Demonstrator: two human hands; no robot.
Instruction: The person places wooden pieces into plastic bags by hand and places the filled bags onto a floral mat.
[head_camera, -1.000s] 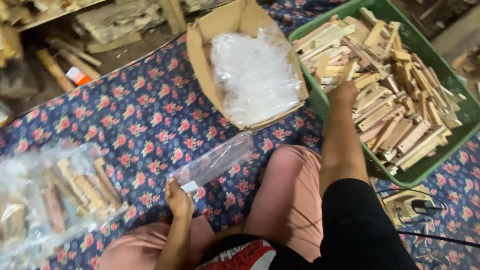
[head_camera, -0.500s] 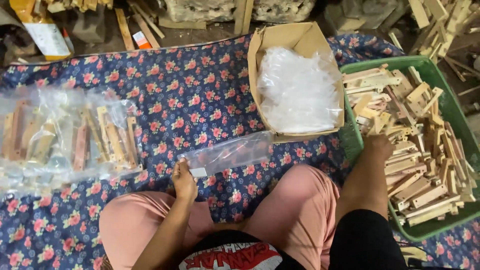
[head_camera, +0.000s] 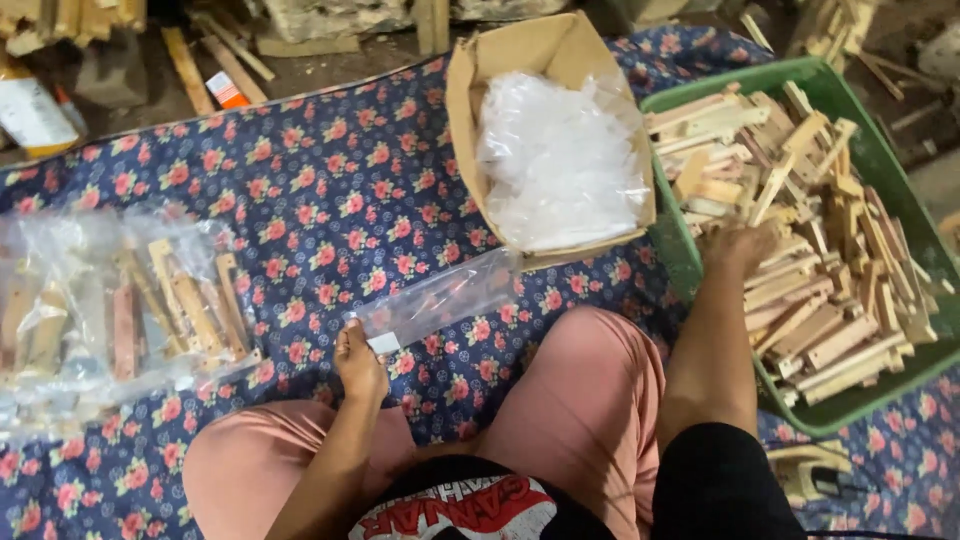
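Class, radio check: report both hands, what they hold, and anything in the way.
Left hand pinching an empty clear bag by its end. Right hand down among wooden pieces in the green crate; grip unclear. Nothing blocking either hand.

Open floral cloth between the bagged-stick pile on the left and the cardboard box: widest free lane, nothing standing on it. Clear empty bag lies across the strip in front of the box, flat, easy to pass over. Box sits tight against the green crate, no gap between them to reach through. Crate heaped with wood sticks above the rim, right hand on the heap near its left wall. Knees block the near edge. Beyond the cloth: scrap wood clutter.
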